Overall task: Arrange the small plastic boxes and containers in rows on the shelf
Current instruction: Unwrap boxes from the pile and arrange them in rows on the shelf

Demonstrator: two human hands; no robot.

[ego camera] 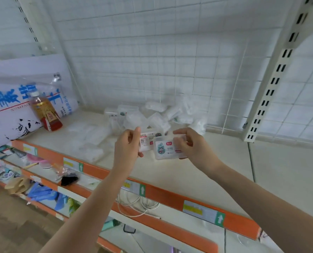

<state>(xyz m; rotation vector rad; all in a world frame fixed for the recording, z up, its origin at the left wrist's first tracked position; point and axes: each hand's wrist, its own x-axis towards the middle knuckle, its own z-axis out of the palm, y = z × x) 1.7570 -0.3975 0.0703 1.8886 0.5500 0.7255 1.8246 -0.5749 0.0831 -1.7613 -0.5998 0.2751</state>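
Box in right hand: a small clear plastic box point(164, 147) with a teal cartoon label and a red tag, held up above the front part of the shelf, label toward the camera.
Right hand: the right hand point(190, 143) grips that box by its right end, thumb on the face, fingers curled behind.
Box in left hand: a second small box point(146, 141) with a white barcode and QR label, just left of the first and touching or overlapping its upper left corner.
Left hand: the left hand point(128, 143) pinches this box along its left edge, fingers curled round it.
Loose pile: a heap of clear boxes and containers point(152, 115) lies unsorted toward the back edge of the shelf, behind both hands.
Flat packets: clear wrapped packets point(90, 139) lie left of the hands, nearer the front edge.
Shelf: a white shelf point(225, 170) with an orange front strip point(161, 194) carrying price tags.
Bottle: a tea bottle point(45, 114) stands tilted near the left end, against a white bag point(15, 99) with blue characters.
Backing: a white wire grid point(152, 52) rises behind the back edge.
Lower shelves: mixed goods and a white cable point(137, 205) lie below.
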